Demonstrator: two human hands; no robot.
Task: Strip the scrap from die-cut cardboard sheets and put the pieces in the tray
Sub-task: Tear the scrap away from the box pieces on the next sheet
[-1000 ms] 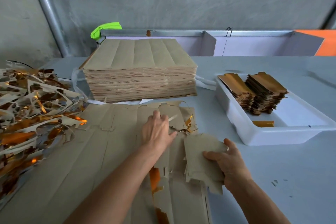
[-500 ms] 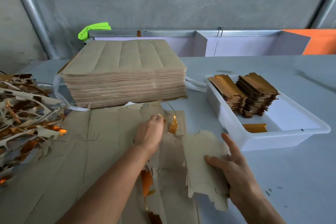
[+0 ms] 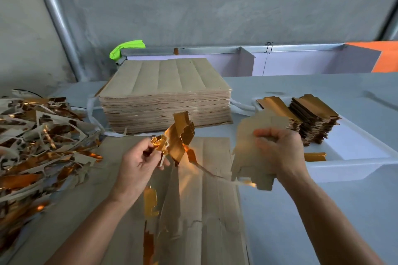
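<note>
Both your hands have lifted off the sheet (image 3: 206,200): left hand (image 3: 137,163) pinches torn scrap (image 3: 178,135), right hand (image 3: 277,153) grips pieces (image 3: 247,146), raised toward the tray (image 3: 344,170).

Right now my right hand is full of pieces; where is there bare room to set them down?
Bare floor in the tray, in front of its two stacks. Bare table nearer you. The left is crowded with the scrap pile.

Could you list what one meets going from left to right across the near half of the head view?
Scrap pile → left hand gripping gold scrap → right hand holding the stripped pieces → white tray with its gold stacks.
</note>
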